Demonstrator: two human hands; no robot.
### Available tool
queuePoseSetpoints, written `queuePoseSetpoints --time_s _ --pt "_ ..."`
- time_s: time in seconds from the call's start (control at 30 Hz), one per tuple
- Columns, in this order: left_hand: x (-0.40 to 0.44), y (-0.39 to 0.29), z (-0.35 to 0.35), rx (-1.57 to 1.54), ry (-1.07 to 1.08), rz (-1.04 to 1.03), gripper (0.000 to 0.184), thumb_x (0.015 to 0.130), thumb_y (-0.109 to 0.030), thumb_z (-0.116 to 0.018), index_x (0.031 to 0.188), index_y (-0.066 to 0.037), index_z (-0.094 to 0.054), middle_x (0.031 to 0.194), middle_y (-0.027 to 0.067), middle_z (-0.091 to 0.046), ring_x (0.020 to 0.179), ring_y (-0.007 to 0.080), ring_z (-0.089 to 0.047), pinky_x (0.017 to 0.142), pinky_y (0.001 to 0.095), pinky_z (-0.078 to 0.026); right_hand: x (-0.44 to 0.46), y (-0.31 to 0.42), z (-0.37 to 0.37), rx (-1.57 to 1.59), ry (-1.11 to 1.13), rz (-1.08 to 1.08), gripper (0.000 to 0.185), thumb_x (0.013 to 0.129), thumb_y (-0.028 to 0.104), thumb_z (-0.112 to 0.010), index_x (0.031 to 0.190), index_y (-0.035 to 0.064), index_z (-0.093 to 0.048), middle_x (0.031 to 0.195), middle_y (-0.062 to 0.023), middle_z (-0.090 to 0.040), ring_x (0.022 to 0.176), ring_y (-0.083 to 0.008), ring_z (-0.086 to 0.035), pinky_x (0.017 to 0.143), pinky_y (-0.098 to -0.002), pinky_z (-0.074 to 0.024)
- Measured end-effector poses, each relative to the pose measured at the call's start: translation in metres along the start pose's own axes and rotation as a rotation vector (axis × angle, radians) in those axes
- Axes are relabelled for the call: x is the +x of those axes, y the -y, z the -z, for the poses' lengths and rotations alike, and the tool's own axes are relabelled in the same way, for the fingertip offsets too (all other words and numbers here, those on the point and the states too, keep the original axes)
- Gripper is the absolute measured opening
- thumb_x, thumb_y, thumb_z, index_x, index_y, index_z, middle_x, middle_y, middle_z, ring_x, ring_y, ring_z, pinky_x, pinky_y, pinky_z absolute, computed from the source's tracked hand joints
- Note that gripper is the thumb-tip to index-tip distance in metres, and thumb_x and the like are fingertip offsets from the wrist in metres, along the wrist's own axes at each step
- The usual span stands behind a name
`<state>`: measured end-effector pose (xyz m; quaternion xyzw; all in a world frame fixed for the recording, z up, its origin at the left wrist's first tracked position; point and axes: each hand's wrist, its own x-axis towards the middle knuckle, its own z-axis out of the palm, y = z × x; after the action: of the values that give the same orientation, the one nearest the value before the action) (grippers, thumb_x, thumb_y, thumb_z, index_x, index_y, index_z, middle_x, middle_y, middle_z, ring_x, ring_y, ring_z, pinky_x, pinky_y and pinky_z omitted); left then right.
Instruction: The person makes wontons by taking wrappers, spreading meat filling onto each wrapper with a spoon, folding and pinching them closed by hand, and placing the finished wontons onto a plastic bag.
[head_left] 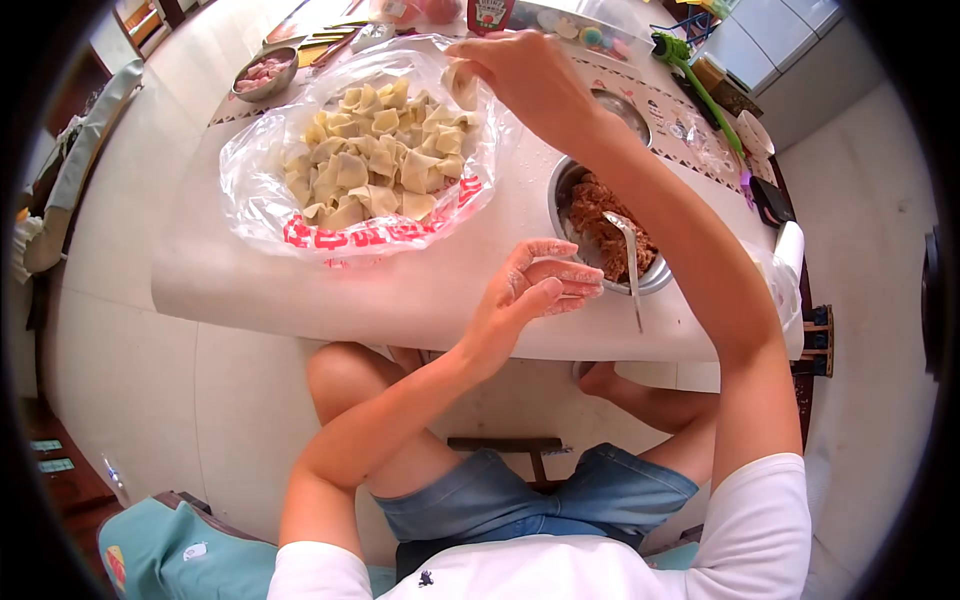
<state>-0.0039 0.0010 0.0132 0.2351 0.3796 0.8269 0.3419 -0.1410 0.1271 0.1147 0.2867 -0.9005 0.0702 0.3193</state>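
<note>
My right hand (520,75) reaches over the far right rim of a clear plastic bag (255,185) with red print. Its fingers are pinched together, and a pale folded wonton (463,86) shows just under the fingertips. Many wontons (380,155) lie heaped inside the open bag. My left hand (535,285), dusted with white flour, hovers near the table's front edge with its fingers apart, holding nothing. Just right of it stands a metal bowl (556,205) of minced filling (595,205). A metal spoon (632,260) leans in the filling, its handle over the bowl's near rim.
A small bowl of pinkish pieces (265,75) stands at the back left. Behind my right forearm is a round metal dish (625,110). A red-labelled bottle (490,14), a plastic box (590,30) and a green long-handled object (700,85) line the far side.
</note>
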Motion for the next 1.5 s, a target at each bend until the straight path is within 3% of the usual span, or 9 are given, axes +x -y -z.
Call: queuePoseSetpoints --time_s 0.03,0.13,0.2,0.3,0.43,0.53,0.97,1.07,1.5 --pt "0.000 -0.001 0.001 0.007 0.000 0.008 0.038 0.090 -0.021 -0.044 0.125 -0.006 -0.037 0.117 0.0190 -0.054 0.109 0.0259 -0.055 0.095 0.0381 -0.041 0.004 -0.002 -0.003 -0.048 0.147 -0.131 0.024 0.081 0.012 -0.061 0.105 0.0070 -0.061 0.080 -0.0109 -0.064 0.068 -0.0266 -0.062 0.061 -0.0323 -0.0495" --pt "-0.002 0.000 0.002 0.003 -0.006 0.006 0.037 0.091 -0.022 -0.043 0.124 -0.006 -0.039 0.116 0.0190 -0.055 0.108 0.0258 -0.055 0.094 0.0375 -0.042 -0.028 0.007 0.040 0.121 0.015 -0.121 0.030 0.083 0.010 -0.060 0.113 0.0083 -0.060 0.081 -0.0106 -0.066 0.070 -0.0202 -0.065 0.062 -0.0276 -0.0510" --pt "-0.004 0.000 0.000 0.005 0.013 0.005 0.036 0.091 -0.022 -0.043 0.123 -0.006 -0.040 0.115 0.0190 -0.055 0.107 0.0258 -0.055 0.093 0.0372 -0.043 -0.071 0.009 0.077 0.168 -0.089 -0.195 0.021 0.084 0.012 -0.059 0.104 0.0081 -0.062 0.073 -0.0123 -0.064 0.062 -0.0273 -0.062 0.056 -0.0335 -0.0478" --pt "-0.007 -0.001 -0.006 -0.019 0.010 0.048 0.037 0.091 -0.024 -0.042 0.122 -0.005 -0.041 0.113 0.0187 -0.057 0.106 0.0252 -0.056 0.092 0.0371 -0.043 -0.151 -0.003 0.125 0.075 -0.013 -0.570 0.014 0.083 0.007 -0.059 0.095 0.0053 -0.067 0.083 -0.0120 -0.067 0.064 -0.0184 -0.063 0.060 -0.0287 -0.0491" --pt "-0.009 -0.003 -0.017 0.016 -0.001 0.051 0.037 0.090 -0.024 -0.042 0.121 -0.004 -0.042 0.108 0.0185 -0.058 0.101 0.0249 -0.058 0.088 0.0355 -0.046 -0.260 -0.030 0.179 -0.154 0.292 -0.882 0.014 0.080 0.013 -0.063 0.087 0.0010 -0.066 0.078 -0.0127 -0.066 0.066 -0.0206 -0.063 0.063 -0.0293 -0.0491" --pt "-0.003 0.001 -0.018 0.010 0.012 0.049 0.037 0.089 -0.026 -0.043 0.118 -0.003 -0.044 0.106 0.0180 -0.059 0.099 0.0239 -0.059 0.085 0.0341 -0.048 -0.301 -0.031 0.181 0.069 0.408 -1.023 0.017 0.074 0.015 -0.069 0.080 0.0005 -0.062 0.075 -0.0119 -0.062 0.068 -0.0210 -0.060 0.064 -0.0315 -0.0485" --pt "0.002 0.005 -0.017 0.005 -0.001 0.118 0.038 0.088 -0.029 -0.045 0.114 -0.001 -0.047 0.103 0.0181 -0.059 0.094 0.0220 -0.060 0.081 0.0330 -0.049 -0.333 -0.046 0.176 0.166 0.306 -1.153 0.017 0.074 0.015 -0.068 0.077 -0.0013 -0.063 0.071 -0.0074 -0.061 0.064 -0.0149 -0.059 0.062 -0.0276 -0.0479" --pt "0.002 0.005 -0.017 0.013 -0.005 0.113 0.039 0.088 -0.030 -0.045 0.113 -0.001 -0.047 0.102 0.0181 -0.059 0.093 0.0219 -0.060 0.081 0.0328 -0.049 -0.316 -0.039 0.177 0.020 0.513 -0.979 0.016 0.078 0.015 -0.066 0.079 -0.0001 -0.061 0.074 -0.0042 -0.060 0.069 -0.0106 -0.056 0.064 -0.0259 -0.0468" --pt "0.000 0.003 -0.016 0.028 -0.012 0.122 0.038 0.088 -0.030 -0.044 0.113 -0.002 -0.047 0.103 0.0164 -0.060 0.091 0.0202 -0.059 0.080 0.0316 -0.047 -0.343 -0.058 0.184 0.472 0.206 -1.413 0.018 0.080 0.020 -0.062 0.079 0.0025 -0.066 0.075 -0.0006 -0.060 0.068 -0.0072 -0.054 0.064 -0.0215 -0.0437"
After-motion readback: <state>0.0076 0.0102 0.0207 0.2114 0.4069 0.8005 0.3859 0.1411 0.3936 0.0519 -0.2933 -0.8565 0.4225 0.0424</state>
